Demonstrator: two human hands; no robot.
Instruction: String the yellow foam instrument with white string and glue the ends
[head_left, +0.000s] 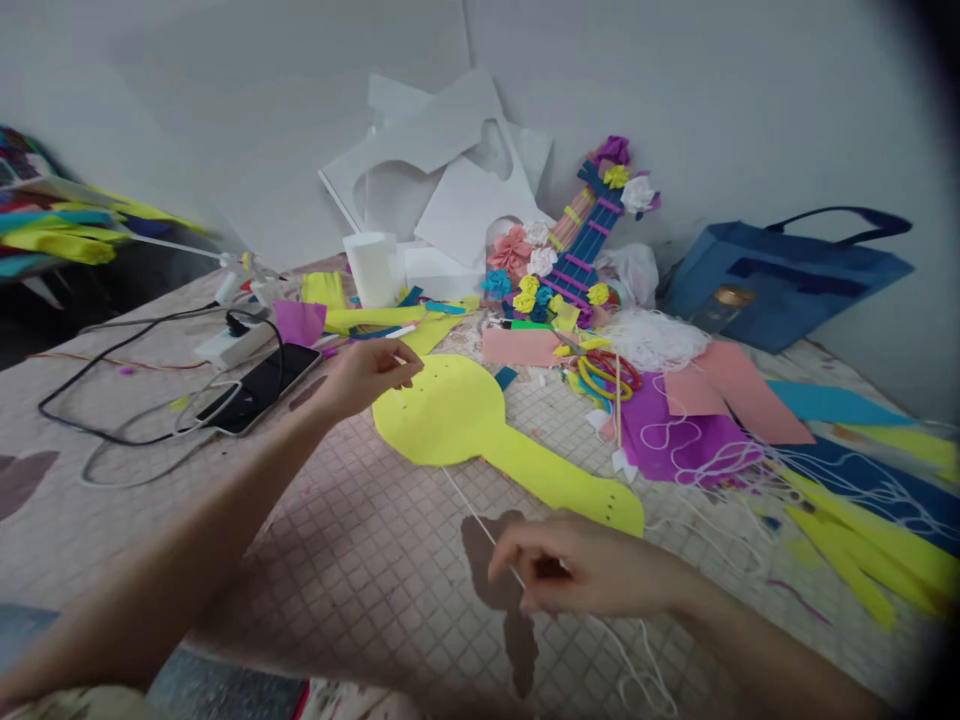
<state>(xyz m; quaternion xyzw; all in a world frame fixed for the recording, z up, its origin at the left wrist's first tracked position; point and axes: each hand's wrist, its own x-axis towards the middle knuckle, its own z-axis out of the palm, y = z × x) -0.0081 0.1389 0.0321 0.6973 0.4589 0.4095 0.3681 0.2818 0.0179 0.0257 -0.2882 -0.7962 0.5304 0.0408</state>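
Note:
A yellow guitar-shaped cutout (442, 420) lies on the patterned tablecloth, with small dark holes in its round body and at the end of its neck. At the body's upper left edge is my left hand (367, 375), fingertips pinched together; what they hold is too small to make out. My right hand (570, 565) is closed, finger and thumb on a white string (472, 510), just in front of the neck. From the cutout's lower edge the string runs to that hand, and loose loops of it lie beyond.
A decorated paper guitar (589, 245) leans against the wall, beside white cut sheets (427, 140). Scissors (600, 375), purple paper (675, 430) and tangled string (660, 340) lie right. A phone (259, 390), cables and a power strip (232, 345) are left. A blue bag (780, 285) stands behind.

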